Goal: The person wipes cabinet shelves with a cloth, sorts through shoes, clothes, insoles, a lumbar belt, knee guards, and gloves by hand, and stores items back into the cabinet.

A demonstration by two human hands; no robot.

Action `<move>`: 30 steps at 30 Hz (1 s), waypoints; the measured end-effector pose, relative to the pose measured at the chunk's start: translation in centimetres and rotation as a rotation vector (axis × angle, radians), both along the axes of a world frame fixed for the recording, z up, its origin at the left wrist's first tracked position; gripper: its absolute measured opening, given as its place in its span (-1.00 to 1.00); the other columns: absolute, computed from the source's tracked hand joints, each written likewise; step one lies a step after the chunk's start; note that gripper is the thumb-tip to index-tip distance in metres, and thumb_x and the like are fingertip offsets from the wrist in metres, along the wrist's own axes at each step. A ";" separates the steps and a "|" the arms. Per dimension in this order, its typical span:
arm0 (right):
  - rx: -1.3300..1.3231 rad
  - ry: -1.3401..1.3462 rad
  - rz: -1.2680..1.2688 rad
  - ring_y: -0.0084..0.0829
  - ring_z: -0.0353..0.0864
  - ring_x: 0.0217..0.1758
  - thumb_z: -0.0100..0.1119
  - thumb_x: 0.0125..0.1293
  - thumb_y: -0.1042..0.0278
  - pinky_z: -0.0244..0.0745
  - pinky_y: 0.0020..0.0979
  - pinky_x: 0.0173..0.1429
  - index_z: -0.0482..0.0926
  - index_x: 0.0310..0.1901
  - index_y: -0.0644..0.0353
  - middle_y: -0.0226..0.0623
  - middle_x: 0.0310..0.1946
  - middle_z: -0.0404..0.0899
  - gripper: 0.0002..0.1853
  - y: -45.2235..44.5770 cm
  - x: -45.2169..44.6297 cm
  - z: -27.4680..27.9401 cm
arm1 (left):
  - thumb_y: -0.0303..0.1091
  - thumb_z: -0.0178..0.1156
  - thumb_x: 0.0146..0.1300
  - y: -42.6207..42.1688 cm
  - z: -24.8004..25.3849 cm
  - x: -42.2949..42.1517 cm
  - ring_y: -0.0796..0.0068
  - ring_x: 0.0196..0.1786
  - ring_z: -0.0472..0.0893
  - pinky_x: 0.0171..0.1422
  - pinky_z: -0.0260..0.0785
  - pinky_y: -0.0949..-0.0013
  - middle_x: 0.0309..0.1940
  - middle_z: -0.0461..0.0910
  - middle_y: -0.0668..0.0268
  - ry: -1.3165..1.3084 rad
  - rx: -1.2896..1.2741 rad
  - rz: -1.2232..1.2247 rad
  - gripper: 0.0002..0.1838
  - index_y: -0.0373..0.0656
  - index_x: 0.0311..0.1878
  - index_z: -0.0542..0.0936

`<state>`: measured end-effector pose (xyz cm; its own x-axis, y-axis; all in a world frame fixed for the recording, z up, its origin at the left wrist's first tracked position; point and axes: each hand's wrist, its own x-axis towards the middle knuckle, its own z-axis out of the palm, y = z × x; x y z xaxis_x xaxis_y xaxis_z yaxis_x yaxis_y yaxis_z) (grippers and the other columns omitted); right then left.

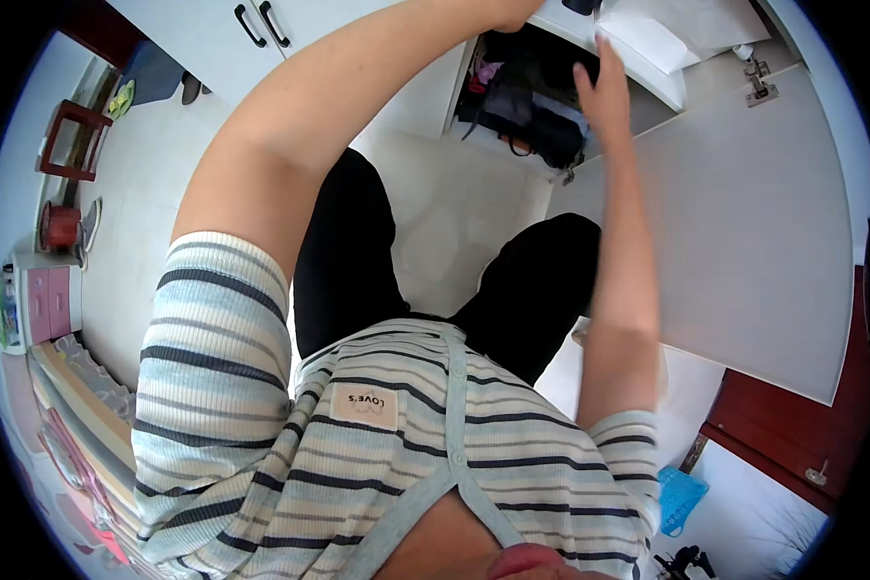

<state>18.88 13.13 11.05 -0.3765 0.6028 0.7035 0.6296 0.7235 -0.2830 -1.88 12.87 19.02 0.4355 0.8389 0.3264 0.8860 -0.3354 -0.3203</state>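
My right hand (606, 97) is raised in front of the open cabinet, thumb and fingers apart, with nothing visible between them. Its fingertips are near the white shelf edge (638, 66) and a white sheet (662, 31). My left hand (514, 14) reaches to the top edge of the view; its fingers are out of frame, so what it holds cannot be seen. A small dark object (578, 5) lies between the hands at the top edge. Below the shelf, a black bag (554, 137) and other dark items sit in the compartment.
The open cabinet door (744, 222) spreads across the right, hinged at its top. White doors with black handles (251, 26) stand at the upper left. My knees are bent over the tiled floor (445, 222). A red-brown stool (71, 140) is far left, a blue bag (681, 498) lower right.
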 end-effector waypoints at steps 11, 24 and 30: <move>-0.382 0.249 -0.270 -0.17 0.46 0.00 0.07 0.23 0.45 0.30 -0.29 0.14 0.53 -0.18 0.25 -0.16 -0.10 0.52 -0.85 -21.8 4.5 -5.1 | -0.35 0.03 0.11 -0.5 -3.3 -0.2 0.32 -0.16 0.59 0.23 0.22 0.25 -0.31 0.60 0.08 0.187 -0.098 0.036 -0.67 -0.31 -0.08 0.53; -0.642 0.602 -0.286 -0.47 0.40 -0.45 0.09 0.28 0.35 0.33 -0.49 -0.28 0.41 -0.36 0.30 -0.26 -0.53 0.43 -0.81 -24.1 2.4 -4.2 | -0.35 0.21 0.06 -10.6 -12.4 -0.7 0.16 0.34 0.19 0.38 -0.02 0.03 0.24 0.26 0.09 -0.352 -0.217 -0.228 -0.36 -0.16 0.25 0.26; -0.876 0.528 -0.244 -0.61 0.40 -0.47 0.08 0.29 0.32 0.32 -0.54 -0.34 0.46 -0.30 0.26 -0.38 -0.56 0.44 -0.83 -22.9 3.3 -4.0 | -0.28 0.24 0.06 -14.5 -13.6 4.5 0.09 0.29 0.23 0.33 0.06 0.09 0.19 0.31 0.05 -0.180 -0.595 -0.689 -0.37 -0.13 0.23 0.30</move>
<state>22.15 -9.80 7.05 0.0517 0.9984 0.0245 0.3751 0.0033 -0.9270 2.64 -1.63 5.39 0.8849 0.4643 0.0361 0.4493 -0.8716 0.1963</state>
